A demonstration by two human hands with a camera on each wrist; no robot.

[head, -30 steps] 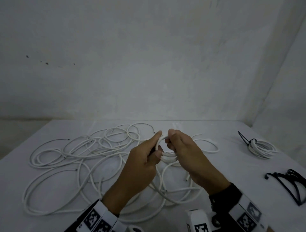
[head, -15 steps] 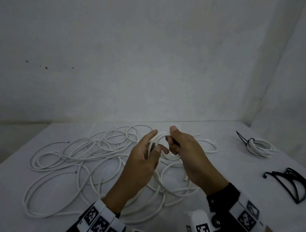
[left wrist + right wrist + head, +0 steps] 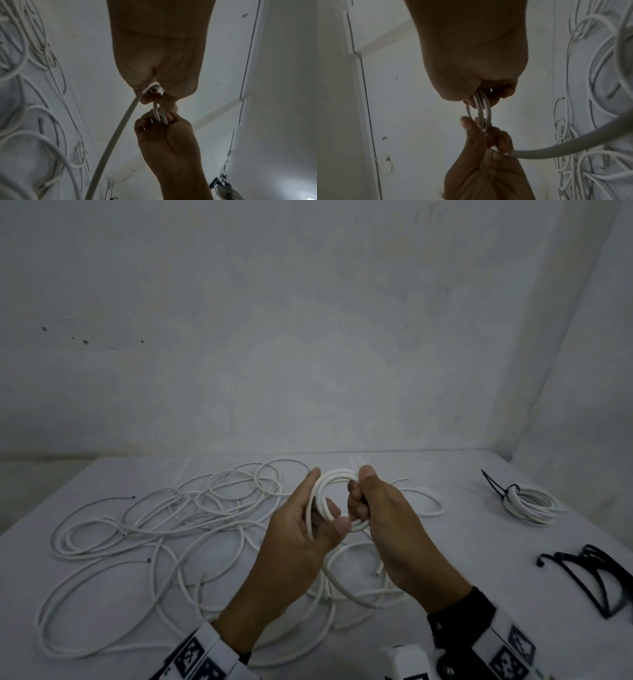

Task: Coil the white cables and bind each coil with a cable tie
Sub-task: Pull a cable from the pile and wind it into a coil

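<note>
A small coil of white cable (image 3: pixel 337 478) is held upright above the table between both hands. My left hand (image 3: pixel 327 503) grips its left side, with the index finger along the rim and the thumb across the strands. My right hand (image 3: pixel 359 491) pinches the right side, thumb on top. In the left wrist view two coil strands (image 3: pixel 160 113) run between the hands, and the free cable (image 3: pixel 120 128) trails down. The right wrist view shows three strands (image 3: pixel 482 112) and the trailing cable (image 3: pixel 573 148). Loose white cables (image 3: pixel 154 518) sprawl over the table's left and middle.
A finished white coil (image 3: pixel 529 503) bound with a black tie lies at the right rear of the white table (image 3: pixel 445 474). Several black cable ties (image 3: pixel 589 573) lie near the right edge. Walls close off the back and the right side.
The coil between the hands has gained another loop and grown wider. The left index finger has stretched up along its rim, and the right thumb has moved on top.
</note>
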